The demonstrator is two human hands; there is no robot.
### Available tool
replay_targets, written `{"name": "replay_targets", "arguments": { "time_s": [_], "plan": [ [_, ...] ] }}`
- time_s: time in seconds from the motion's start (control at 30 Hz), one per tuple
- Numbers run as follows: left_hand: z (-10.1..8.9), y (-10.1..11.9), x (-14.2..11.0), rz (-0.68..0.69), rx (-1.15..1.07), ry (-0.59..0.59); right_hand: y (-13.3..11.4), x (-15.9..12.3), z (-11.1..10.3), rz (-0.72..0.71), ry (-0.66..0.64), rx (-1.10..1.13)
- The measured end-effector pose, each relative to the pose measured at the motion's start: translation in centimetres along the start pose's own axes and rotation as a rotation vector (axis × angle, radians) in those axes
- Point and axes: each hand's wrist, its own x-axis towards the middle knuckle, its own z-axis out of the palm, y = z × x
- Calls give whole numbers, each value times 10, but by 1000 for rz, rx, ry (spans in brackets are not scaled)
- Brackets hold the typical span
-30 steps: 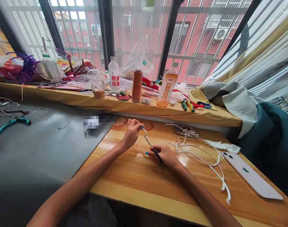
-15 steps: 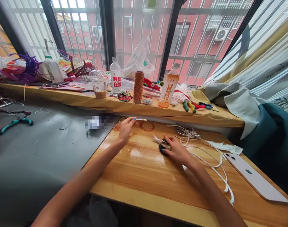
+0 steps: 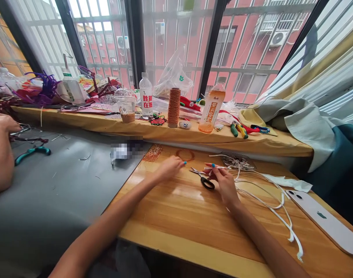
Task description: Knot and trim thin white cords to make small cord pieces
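Note:
My right hand (image 3: pixel 225 185) is closed in a pinch on a short white cord (image 3: pixel 219 167), just above the wooden board. Black-handled scissors (image 3: pixel 207 183) lie on the board beside it, blades pointing left and partly open. My left hand (image 3: pixel 172 168) is blurred, its fingertips bent down in front of a copper wire coil (image 3: pixel 185 155). Whether it holds anything is hidden. Behind the right hand stands a clear tray (image 3: pixel 247 163) of small pieces. Long white cords (image 3: pixel 269 206) curl across the board to the right.
A pale phone (image 3: pixel 324 220) lies at the board's right edge. Along the back ledge stand a copper wire spool (image 3: pixel 174 108), a tea bottle (image 3: pixel 212 108), a plastic cup (image 3: pixel 126 110) and green-yellow pliers (image 3: pixel 238 130). Another person's arm (image 3: pixel 1 154) is at far left, near teal pliers (image 3: pixel 33 153).
My right hand has let go of the scissors and now holds the white cord that was in my left hand. My left hand has moved right and down. The other person's hand has come into view.

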Motion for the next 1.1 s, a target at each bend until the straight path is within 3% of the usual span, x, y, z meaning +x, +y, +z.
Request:
{"name": "replay_targets", "arguments": {
  "time_s": [0.13, 0.27, 0.37, 0.5, 0.6, 0.8, 1.0, 1.1],
  "plan": [
    [-14, -54, -2, -77, 299, -15, 2, 6, -13, 69, 84, -4],
    [-26, -73, -7, -167, 415, 16, 7, 9, -15, 97, 73, 5],
    [-35, -71, -8, -157, 375, 29, 9, 11, -15, 79, 71, -17],
    [-39, -54, -9, 83, 135, -216, 12, 12, -15, 47, 55, -59],
    [-33, -37, -11, 142, 57, -319, 13, 12, -15, 38, 39, -78],
    [-22, -20, -14, 169, 98, -253, 9, 8, -11, 29, 18, -151],
    [-17, -13, -10, 143, 149, -272, 4, 3, -9, -6, 3, -264],
    [-22, -25, -5, 2, 203, -110, 5, 4, -12, -97, 35, -377]
  ]
}}
